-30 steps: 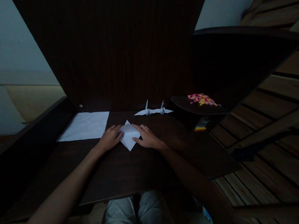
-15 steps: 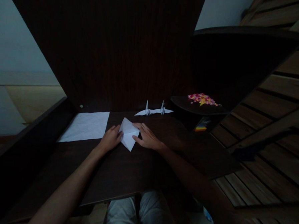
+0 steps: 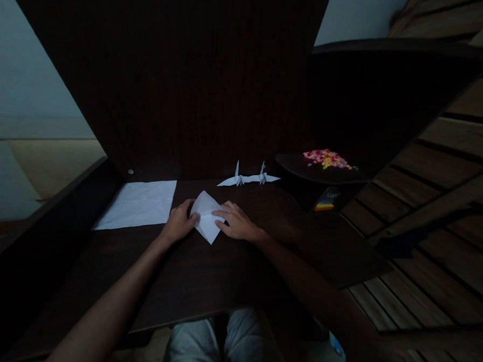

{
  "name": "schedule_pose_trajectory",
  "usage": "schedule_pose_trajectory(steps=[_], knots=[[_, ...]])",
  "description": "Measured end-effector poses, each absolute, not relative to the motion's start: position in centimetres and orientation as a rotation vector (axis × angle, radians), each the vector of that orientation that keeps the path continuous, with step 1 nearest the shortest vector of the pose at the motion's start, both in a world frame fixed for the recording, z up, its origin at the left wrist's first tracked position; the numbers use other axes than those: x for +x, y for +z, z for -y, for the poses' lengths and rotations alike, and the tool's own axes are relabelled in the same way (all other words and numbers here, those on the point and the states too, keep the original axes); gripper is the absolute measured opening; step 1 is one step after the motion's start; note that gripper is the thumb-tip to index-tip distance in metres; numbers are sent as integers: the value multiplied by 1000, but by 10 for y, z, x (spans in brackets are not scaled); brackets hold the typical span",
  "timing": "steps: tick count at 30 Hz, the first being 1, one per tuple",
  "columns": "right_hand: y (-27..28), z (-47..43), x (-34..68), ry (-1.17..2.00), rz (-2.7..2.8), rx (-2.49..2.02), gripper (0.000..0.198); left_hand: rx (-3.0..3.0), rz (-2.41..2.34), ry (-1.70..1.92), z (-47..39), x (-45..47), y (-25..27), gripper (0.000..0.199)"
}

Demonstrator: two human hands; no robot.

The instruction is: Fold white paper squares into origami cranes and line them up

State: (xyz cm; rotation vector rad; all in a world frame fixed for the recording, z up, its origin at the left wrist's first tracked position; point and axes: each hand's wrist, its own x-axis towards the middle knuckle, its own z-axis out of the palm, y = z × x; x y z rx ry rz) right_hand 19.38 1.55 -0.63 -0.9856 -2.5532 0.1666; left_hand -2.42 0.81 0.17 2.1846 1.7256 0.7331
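My left grip (image 3: 178, 221) is closed on the left edge of the folded white paper (image 3: 207, 232), thumb on top; my right grip (image 3: 237, 222) is half open, thumb and forefinger apart upon its right side. The paper lies between them, neither nearer, its long axis pointing away from me across the surface (image 3: 204, 279).

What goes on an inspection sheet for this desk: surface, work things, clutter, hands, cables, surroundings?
Surface: dark desk.
Work things: folded paper between the hands; creased white sheet lying to its left.
Clutter: two paper figures at the back; small pink and yellow pieces on a corner shelf.
Hands: left hand holds the folded paper's left edge; right hand touches its right side.
Cables: nothing seen.
Surroundings: pale wall left; wooden slats right.
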Motion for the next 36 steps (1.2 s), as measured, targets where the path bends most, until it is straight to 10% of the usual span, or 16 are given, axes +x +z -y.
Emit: schedule_pose_trajectory(steps=[36], knots=[[-12,-17,188,206,2565,-1124,37,2019,-1465,859,-17,-39,-3,44]])
